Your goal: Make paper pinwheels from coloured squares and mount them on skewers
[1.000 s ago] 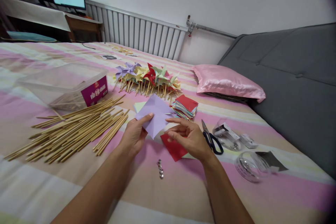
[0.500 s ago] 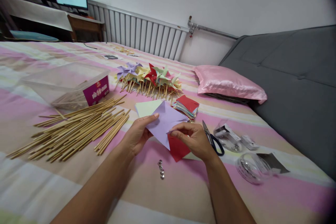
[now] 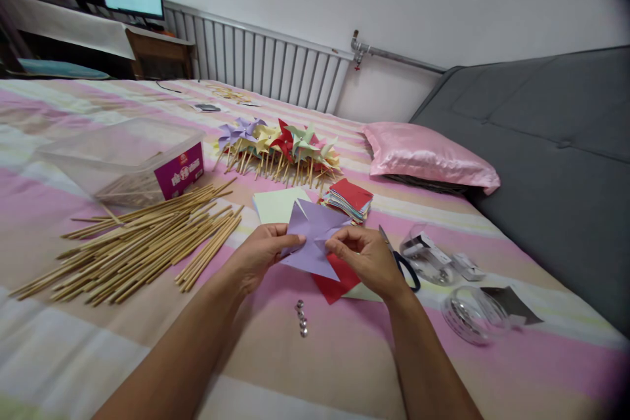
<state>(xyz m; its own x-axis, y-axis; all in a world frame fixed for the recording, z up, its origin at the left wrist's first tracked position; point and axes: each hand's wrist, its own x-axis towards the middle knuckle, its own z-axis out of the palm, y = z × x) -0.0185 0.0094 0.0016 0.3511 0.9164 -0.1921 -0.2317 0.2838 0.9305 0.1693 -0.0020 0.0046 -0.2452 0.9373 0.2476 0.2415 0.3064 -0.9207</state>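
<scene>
A purple paper square with slits cut in from its corners is held up between both hands. My left hand pinches its left side, thumb on top. My right hand pinches a flap at its right side, fingertips close to the middle. Below it lie a red paper and a pale green sheet, both partly covered. Nearer me, several small silver studs lie in a short row. Dark-handled scissors rest just beyond my right wrist.
Many wooden sticks lie at left before a clear plastic box. Finished paper pinwheels stand at the back. A stack of coloured paper, pale green sheets, a clear round container and a pink pillow are also on the bed.
The purple paper has turned in my hands and sits slightly lower, a corner now pointing down to the right. My right fingers have brought a flap in toward its middle.
</scene>
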